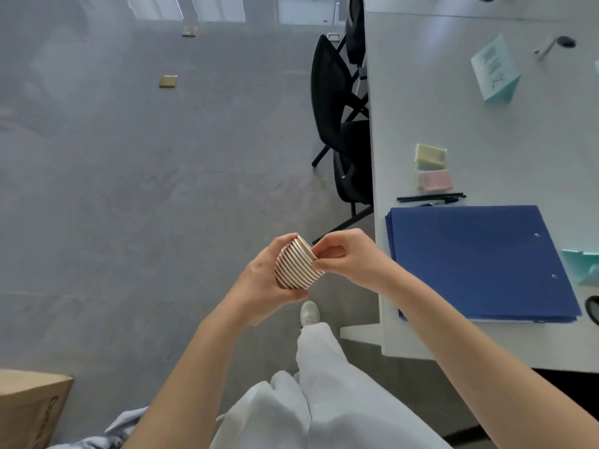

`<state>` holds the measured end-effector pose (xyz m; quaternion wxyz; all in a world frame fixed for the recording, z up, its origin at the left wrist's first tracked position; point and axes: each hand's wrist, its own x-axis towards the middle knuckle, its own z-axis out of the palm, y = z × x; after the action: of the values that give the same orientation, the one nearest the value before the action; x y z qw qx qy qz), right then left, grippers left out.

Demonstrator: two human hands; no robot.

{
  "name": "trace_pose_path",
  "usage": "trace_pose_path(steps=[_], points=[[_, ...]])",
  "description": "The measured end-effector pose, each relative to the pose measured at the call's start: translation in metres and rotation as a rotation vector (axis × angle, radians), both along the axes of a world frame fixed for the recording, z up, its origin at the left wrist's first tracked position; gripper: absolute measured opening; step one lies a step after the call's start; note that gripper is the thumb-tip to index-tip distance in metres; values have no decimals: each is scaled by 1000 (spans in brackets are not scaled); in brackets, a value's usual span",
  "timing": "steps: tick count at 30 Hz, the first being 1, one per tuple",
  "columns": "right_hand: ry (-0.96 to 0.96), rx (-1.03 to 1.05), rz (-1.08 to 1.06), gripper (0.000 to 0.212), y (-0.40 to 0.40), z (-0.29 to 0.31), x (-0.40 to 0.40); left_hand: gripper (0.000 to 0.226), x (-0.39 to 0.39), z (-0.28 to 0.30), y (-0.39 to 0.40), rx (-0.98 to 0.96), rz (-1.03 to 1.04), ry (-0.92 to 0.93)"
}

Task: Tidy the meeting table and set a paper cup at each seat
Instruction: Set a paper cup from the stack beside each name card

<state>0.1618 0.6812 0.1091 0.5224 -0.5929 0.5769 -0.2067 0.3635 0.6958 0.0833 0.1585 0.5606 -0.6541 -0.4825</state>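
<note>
Nested stack of paper cups [296, 267], brown with thin white rings where the rims overlap, held on its side in mid-air above grey floor [129, 189], just left of the white meeting table [453, 124] and not touching it. Rims pointing up and to the right, stack bottom buried in the palm. Left hand [262, 283] wrapped under and around the stack, fingers curled and closed on it. Right hand [350, 257] at the open end, thumb and fingertips [319, 254] pinched together on the topmost rim.

On the table nearest the hands: flat dark blue folder [479, 264], square to the table edge. Just beyond it, thin black pens [431, 198] lying side by side. Further on, a pink sticky-note pad [434, 180] and a yellow-green sticky-note pad [430, 156], close together. Far end: a pale green folded paper name card [496, 69], standing like a tent; print too blurred to read.

Black mesh office chairs [337, 102] pushed against the table's left edge. Below the hands, light grey trousers [324, 400] and one white shoe [309, 312]. Brown cardboard box [29, 409] in the bottom left corner.
</note>
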Motion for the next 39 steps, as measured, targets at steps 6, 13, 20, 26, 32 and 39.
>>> trace_pose_path(steps=[6,13,20,26,32,39], points=[[-29,-13,-59,17,-88,0,-4,91,-1,2,-99,0,-52,-32],[-43,-20,-145,16,-190,10,-5,91,-3,13,-213,9,-95,-31],[63,-72,-276,21,-285,14,0,89,0,14,-324,6,-170,-25],[3,-46,-369,19,-367,19,10,86,12,17,-433,-15,-298,-24],[62,-84,-576,22,-431,25,17,89,14,21,-537,-32,-437,-62],[127,-102,-924,26,-461,23,-15,91,-27,15,-609,-46,-549,-75]])
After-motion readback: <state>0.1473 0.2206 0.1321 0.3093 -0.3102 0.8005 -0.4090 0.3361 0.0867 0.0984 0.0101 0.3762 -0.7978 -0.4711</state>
